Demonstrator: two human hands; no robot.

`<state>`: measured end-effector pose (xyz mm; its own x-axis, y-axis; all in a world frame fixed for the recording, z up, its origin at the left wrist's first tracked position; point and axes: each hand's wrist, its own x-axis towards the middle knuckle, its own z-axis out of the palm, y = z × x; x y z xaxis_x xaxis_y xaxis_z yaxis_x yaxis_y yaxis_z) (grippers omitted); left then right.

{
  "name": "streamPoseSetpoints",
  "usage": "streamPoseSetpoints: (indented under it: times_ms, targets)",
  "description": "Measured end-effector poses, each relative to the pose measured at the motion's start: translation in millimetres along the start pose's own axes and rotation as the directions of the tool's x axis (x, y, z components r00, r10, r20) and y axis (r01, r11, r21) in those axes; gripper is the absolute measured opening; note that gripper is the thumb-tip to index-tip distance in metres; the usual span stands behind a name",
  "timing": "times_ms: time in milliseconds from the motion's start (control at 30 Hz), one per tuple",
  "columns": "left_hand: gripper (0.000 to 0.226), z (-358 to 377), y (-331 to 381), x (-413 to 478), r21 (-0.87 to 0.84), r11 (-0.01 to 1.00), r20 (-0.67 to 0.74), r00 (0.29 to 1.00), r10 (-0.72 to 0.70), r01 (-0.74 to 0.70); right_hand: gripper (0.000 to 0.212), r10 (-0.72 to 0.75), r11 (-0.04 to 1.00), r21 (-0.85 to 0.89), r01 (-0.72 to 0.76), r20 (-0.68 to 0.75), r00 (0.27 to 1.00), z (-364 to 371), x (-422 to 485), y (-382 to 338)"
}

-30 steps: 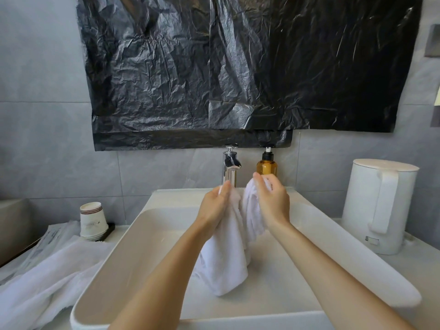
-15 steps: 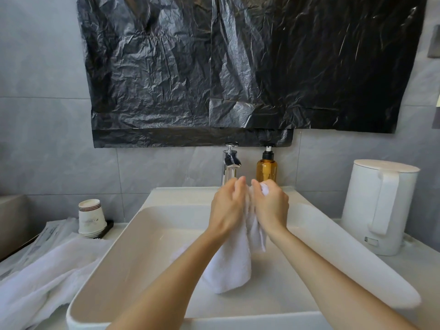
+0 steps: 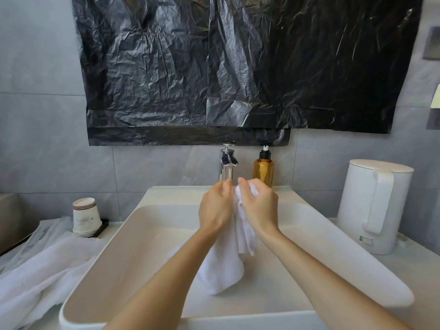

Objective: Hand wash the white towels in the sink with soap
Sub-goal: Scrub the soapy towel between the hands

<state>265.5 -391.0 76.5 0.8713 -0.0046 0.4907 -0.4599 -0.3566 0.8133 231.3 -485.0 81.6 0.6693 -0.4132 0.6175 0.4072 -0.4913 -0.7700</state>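
Over the middle of the sink [image 3: 142,246] hangs a white towel [image 3: 221,270], its top gripped by the left hand [image 3: 215,207] and right hand [image 3: 260,208], close together. The basin lies bare on both sides. The tap [image 3: 227,163] and amber soap bottle [image 3: 263,171] stand behind. A second towel [image 3: 47,270] lies on the worktop [image 3: 423,270] beside the left rim.

Towel [image 3: 223,270] top hidden behind fingers [image 3: 245,186], spare towel [image 3: 42,270] cut by left edge, cup [image 3: 84,219] print unreadable

White towel [image 3: 221,270] bunched, hanging over white sink [image 3: 147,236], second towel [image 3: 42,270] draped at its left rim
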Motion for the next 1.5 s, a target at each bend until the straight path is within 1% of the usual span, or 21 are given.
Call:
streamPoseSetpoints:
  times_ms: [67, 133, 233, 267, 300, 367, 433, 500, 600, 667, 800, 867, 933, 1000, 1067, 1100, 1200, 1333, 1400, 1467, 1500]
  targets:
    - [0.042, -6, -6, 1, 0.044, 0.999, -0.027, 0.999, -0.023, 0.024, 0.031, -0.06, 0.998, 0.021, 0.059, 0.031, 0.998, 7, -4, -3]
    - [0.043, -6, 1, -5, 0.027, 0.998, 0.025, 0.998, 0.061, -0.062, 0.032, 0.003, 1.0, -0.003, -0.003, -0.013, 1.0, 7, 3, 0]
    - [0.044, 4, 14, -16, -0.112, 0.978, 0.103, 0.977, 0.188, -0.177, 0.034, 0.116, 0.988, -0.095, -0.123, -0.075, 0.99, -3, 12, 12]
    - [0.044, 7, 15, -15, -0.151, 0.974, 0.091, 0.979, 0.183, -0.168, 0.035, 0.114, 0.988, -0.093, -0.121, -0.078, 0.99, -6, 12, 13]
    - [0.044, 8, 14, -11, -0.16, 0.979, 0.062, 0.988, 0.138, -0.127, 0.036, 0.095, 0.993, -0.067, -0.101, -0.076, 0.993, -7, 11, 10]
    - [0.042, 2, 8, -3, -0.063, 0.998, -0.024, 1.0, -0.008, 0.007, 0.037, 0.061, 0.998, 0.011, -0.061, -0.021, 0.998, -3, 3, 0]
    - [0.042, -7, -4, 2, 0.038, 0.997, -0.076, 0.995, -0.071, 0.074, 0.041, 0.027, 0.997, 0.069, -0.031, 0.063, 0.998, 6, -5, -7]
    - [0.043, -9, -5, 2, 0.005, 0.999, -0.023, 0.998, -0.051, 0.051, 0.039, 0.067, 0.993, 0.09, -0.072, 0.055, 0.996, 11, -2, -7]
    - [0.043, -2, 4, -6, -0.178, 0.984, 0.094, 0.995, 0.032, -0.015, 0.032, 0.19, 0.981, 0.04, -0.188, -0.049, 0.981, 2, 10, -3]
    - [0.04, 2, 9, -7, -0.225, 0.974, 0.093, 0.994, 0.054, -0.032, 0.032, 0.165, 0.986, 0.034, -0.164, -0.053, 0.985, -3, 9, 1]
    - [0.044, -2, 3, 0, -0.124, 0.991, -0.06, 0.997, -0.058, 0.05, 0.04, -0.012, 0.994, 0.11, 0.003, 0.078, 0.997, -3, -2, -5]
    - [0.047, -4, -4, 4, -0.131, 0.99, -0.032, 0.998, -0.061, 0.056, 0.043, -0.055, 0.993, 0.105, 0.047, 0.078, 0.995, 3, -2, -8]
    - [0.052, -5, -5, 5, -0.189, 0.981, 0.062, 0.998, -0.024, 0.036, 0.041, -0.043, 0.997, 0.058, 0.043, 0.007, 0.999, 5, 2, -5]
    - [0.048, -5, 0, 4, -0.267, 0.964, 0.125, 0.992, 0.029, 0.006, 0.039, 0.011, 0.999, -0.035, -0.012, -0.014, 1.0, 2, 7, 4]
    - [0.042, -3, 5, -1, -0.321, 0.947, 0.11, 0.992, 0.068, -0.03, 0.039, 0.065, 0.99, -0.123, -0.064, 0.011, 0.998, -1, 9, 11]
    - [0.043, -2, 5, -2, -0.325, 0.945, 0.091, 0.994, 0.066, -0.033, 0.038, 0.069, 0.992, -0.11, -0.067, 0.011, 0.998, -2, 9, 11]
    - [0.047, -2, 1, -2, -0.191, 0.982, 0.033, 0.999, 0.006, 0.0, 0.034, 0.016, 0.999, 0.032, -0.016, 0.007, 1.0, 0, 4, 1]
    - [0.043, -6, 0, -2, -0.064, 0.998, -0.009, 1.0, -0.001, 0.0, 0.03, -0.073, 0.997, 0.014, 0.073, 0.005, 0.997, 5, -2, 1]
    - [0.042, -7, 4, -3, -0.149, 0.989, 0.034, 0.999, 0.011, -0.006, 0.032, -0.024, 0.999, -0.024, 0.024, 0.006, 1.0, 4, 0, 6]
    - [0.041, -4, 9, -6, -0.264, 0.964, 0.095, 0.995, 0.039, -0.012, 0.037, 0.083, 0.991, -0.106, -0.08, 0.022, 0.996, 1, 3, 8]
    - [0.041, -2, 10, -8, -0.273, 0.962, 0.103, 0.994, 0.037, -0.008, 0.039, 0.118, 0.985, -0.131, -0.114, 0.023, 0.993, -1, 4, 7]
